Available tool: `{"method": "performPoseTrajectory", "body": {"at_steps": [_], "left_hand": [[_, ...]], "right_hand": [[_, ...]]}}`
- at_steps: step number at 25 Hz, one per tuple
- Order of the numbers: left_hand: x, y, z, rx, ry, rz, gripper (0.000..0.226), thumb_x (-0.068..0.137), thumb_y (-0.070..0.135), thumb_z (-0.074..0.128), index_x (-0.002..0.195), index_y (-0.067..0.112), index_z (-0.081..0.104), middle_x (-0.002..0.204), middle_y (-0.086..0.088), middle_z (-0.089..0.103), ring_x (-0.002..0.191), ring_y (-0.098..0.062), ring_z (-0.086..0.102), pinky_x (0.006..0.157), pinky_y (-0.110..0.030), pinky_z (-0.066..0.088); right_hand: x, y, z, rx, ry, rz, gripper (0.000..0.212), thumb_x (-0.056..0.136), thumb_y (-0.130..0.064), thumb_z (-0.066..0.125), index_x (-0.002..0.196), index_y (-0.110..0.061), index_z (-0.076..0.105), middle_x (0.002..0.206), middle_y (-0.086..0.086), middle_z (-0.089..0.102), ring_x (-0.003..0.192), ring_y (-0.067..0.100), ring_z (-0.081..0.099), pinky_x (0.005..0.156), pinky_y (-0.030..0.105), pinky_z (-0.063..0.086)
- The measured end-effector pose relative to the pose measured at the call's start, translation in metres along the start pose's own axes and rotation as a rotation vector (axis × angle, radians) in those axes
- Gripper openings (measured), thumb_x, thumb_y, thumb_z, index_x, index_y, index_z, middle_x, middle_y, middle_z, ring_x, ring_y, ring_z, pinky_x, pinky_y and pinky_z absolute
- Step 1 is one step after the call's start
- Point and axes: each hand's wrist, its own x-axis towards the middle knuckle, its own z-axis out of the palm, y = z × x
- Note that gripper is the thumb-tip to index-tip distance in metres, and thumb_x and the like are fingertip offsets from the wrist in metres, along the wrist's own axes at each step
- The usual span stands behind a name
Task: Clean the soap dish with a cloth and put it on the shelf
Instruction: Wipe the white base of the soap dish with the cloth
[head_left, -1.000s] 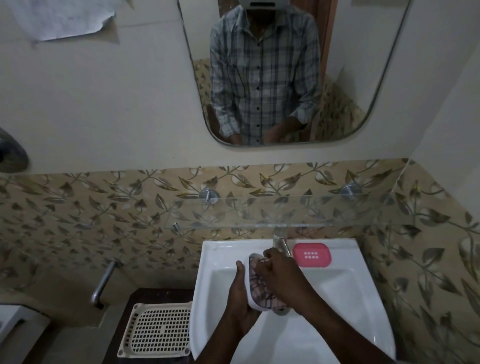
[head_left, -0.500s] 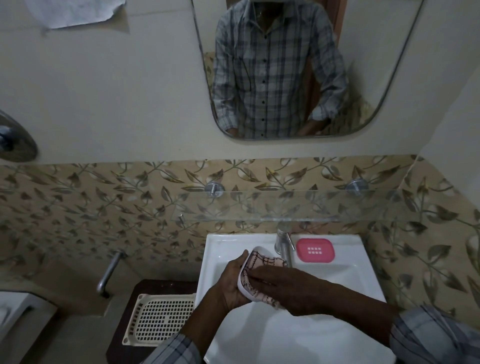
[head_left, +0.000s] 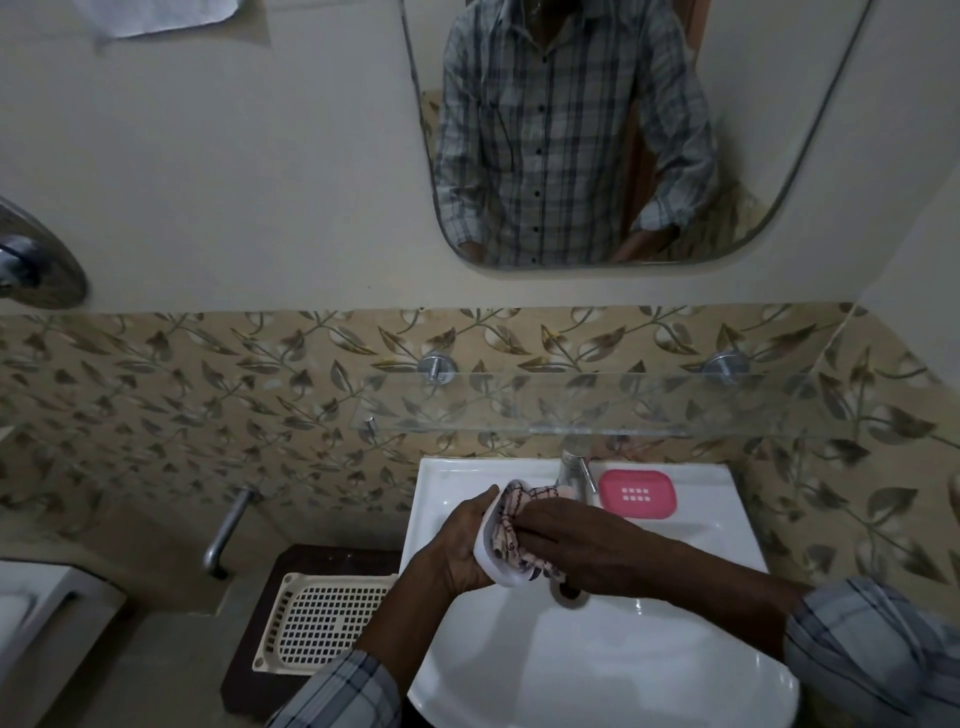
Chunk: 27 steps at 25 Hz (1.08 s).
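Over the white washbasin (head_left: 649, 670), the left hand (head_left: 460, 551) is gripping the white soap dish (head_left: 488, 556) on edge, exposing its hollow, while the right hand (head_left: 582, 545) is closing its grip on the patterned cloth (head_left: 511, 514), pressing inside. Above, the glass shelf (head_left: 571, 405) is waiting.
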Motion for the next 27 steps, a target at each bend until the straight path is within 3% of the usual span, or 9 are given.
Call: {"method": "performPoseTrajectory", "body": {"at_steps": [4,6,9,12,14,18,21,24,27], "left_hand": [[0.008,-0.010,0.005,0.079,0.136,0.111,0.047,0.087,0.046,0.054,0.101,0.003,0.070,0.084,-0.017,0.077,0.082,-0.030,0.072,0.074,-0.039,0.056],[0.009,-0.016,0.013,0.150,0.256,0.126,0.053,0.094,0.057,0.049,0.109,0.009,0.067,0.081,-0.017,0.078,0.078,-0.031,0.073,0.066,-0.039,0.058],[0.008,-0.031,0.023,0.267,0.371,0.278,0.063,0.092,0.065,0.047,0.113,0.009,0.066,0.089,-0.016,0.077,0.080,-0.033,0.074,0.053,-0.037,0.059],[0.012,-0.051,0.011,0.358,0.241,0.725,0.069,0.092,0.067,0.042,0.138,0.018,0.056,0.112,-0.002,0.077,0.100,-0.020,0.074,0.069,-0.027,0.061],[0.015,-0.063,0.000,0.431,0.065,0.926,0.071,0.094,0.064,0.043,0.154,0.029,0.030,0.140,0.004,0.061,0.124,-0.016,0.062,0.091,-0.031,0.057],[0.018,-0.056,-0.006,0.617,0.002,0.828,0.068,0.095,0.061,0.045,0.153,0.051,0.011,0.161,0.000,0.034,0.143,-0.018,0.041,0.113,-0.042,0.039],[0.016,-0.030,-0.016,0.322,0.029,0.581,0.061,0.095,0.065,0.037,0.151,0.039,0.033,0.156,-0.012,0.042,0.136,-0.032,0.050,0.112,-0.055,0.039],[0.002,-0.006,0.007,-0.068,-0.150,0.148,0.097,0.081,0.077,0.047,0.144,0.003,0.048,0.141,-0.030,0.053,0.128,-0.048,0.052,0.107,-0.064,0.036],[0.006,-0.012,0.025,-0.005,-0.021,0.174,0.080,0.079,0.058,0.063,0.126,-0.006,0.063,0.123,-0.030,0.065,0.112,-0.041,0.065,0.096,-0.053,0.054]], "right_hand": [[0.015,-0.013,-0.014,0.146,-0.110,0.060,0.023,0.094,-0.031,0.055,0.093,-0.011,0.068,0.096,0.008,0.067,0.089,0.026,0.060,0.076,0.038,0.051],[0.015,-0.020,-0.015,0.496,-0.129,0.334,0.029,0.094,-0.038,0.054,0.087,-0.013,0.067,0.089,0.006,0.069,0.083,0.022,0.064,0.076,0.036,0.052],[0.016,-0.033,-0.011,1.239,0.140,0.847,0.041,0.096,-0.038,0.059,0.085,0.001,0.068,0.084,0.019,0.074,0.077,0.027,0.070,0.073,0.039,0.055],[0.025,-0.034,-0.011,1.829,0.383,1.187,0.037,0.096,-0.033,0.060,0.098,0.002,0.071,0.098,0.022,0.075,0.089,0.033,0.074,0.081,0.042,0.059],[0.032,-0.024,-0.018,1.985,0.458,1.205,0.030,0.090,-0.031,0.069,0.094,-0.002,0.073,0.099,0.021,0.074,0.091,0.035,0.071,0.090,0.047,0.055],[0.028,-0.013,-0.028,1.557,0.345,0.941,0.026,0.070,-0.013,0.085,0.088,-0.001,0.072,0.092,0.021,0.074,0.087,0.042,0.069,0.084,0.056,0.054],[0.012,-0.001,-0.033,0.998,0.275,0.667,0.025,0.074,-0.010,0.082,0.097,-0.017,0.075,0.099,0.004,0.076,0.094,0.017,0.070,0.081,0.035,0.055],[0.007,-0.006,-0.019,0.310,0.140,0.284,0.046,0.070,0.005,0.072,0.114,-0.008,0.070,0.107,0.014,0.071,0.097,0.027,0.067,0.086,0.036,0.056],[0.008,-0.018,-0.002,0.276,0.079,0.307,0.043,0.071,0.008,0.065,0.111,-0.009,0.068,0.105,0.010,0.070,0.096,0.028,0.066,0.083,0.032,0.054]]}}
